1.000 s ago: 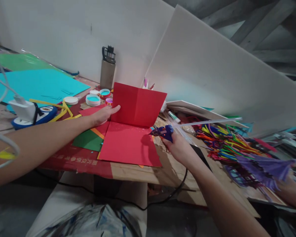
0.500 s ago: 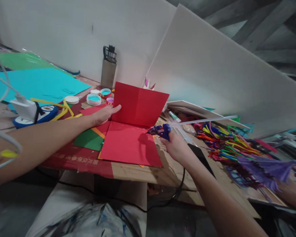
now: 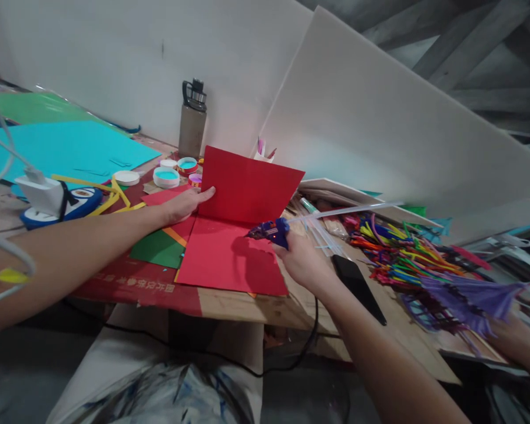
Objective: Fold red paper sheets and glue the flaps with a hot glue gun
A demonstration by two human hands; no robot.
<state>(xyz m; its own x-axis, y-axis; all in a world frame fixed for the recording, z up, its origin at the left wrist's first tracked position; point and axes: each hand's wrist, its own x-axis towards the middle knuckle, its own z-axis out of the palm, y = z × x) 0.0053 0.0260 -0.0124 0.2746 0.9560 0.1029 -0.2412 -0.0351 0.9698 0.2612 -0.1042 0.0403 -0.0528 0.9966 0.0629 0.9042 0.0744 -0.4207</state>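
A folded red card lies on the table, its back half raised upright. At the raised half's left edge, my left hand grips it, thumb in front and the other fingers hidden behind. My right hand is wrapped round a blue hot glue gun, whose nozzle points left, just over the lower half near the fold. A long clear glue stick sticks out of the gun's back. Whether the nozzle touches the card, I cannot tell. Green paper peeks out left of the card.
A water bottle and small paint tubs stand behind. A black phone and many coloured pipe cleaners lie right. Another person's hand is at far right by a purple folded piece. A charger sits left.
My right hand has moved the glue gun left along the fold, away from the card's right edge. My left hand still holds the raised half.
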